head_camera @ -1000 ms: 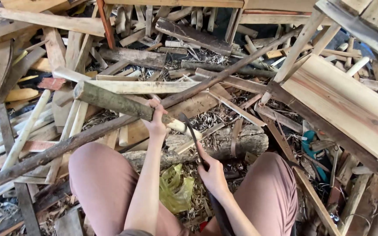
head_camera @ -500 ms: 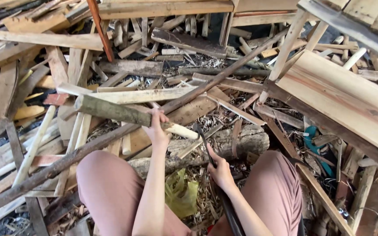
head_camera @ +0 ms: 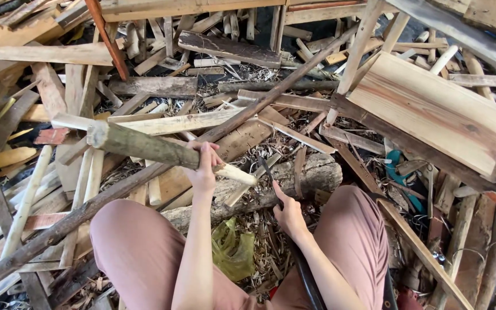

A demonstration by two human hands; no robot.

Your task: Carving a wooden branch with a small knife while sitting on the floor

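Dusty-pink trousers (head_camera: 144,247) cover both legs; 2 bare forearms (no sleeves visible).

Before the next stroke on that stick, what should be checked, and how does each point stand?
1. Left hand grips the bark-covered stick: ok.
2. Stick's peeled tip rests over the log: ok.
3. Right hand holds the dark blade: ok.
4. Blade clear of left-hand fingers: ok, a gap shows.
5. Blade edge sharp: cannot tell.
6. Knees clear of the blade path: cannot tell.
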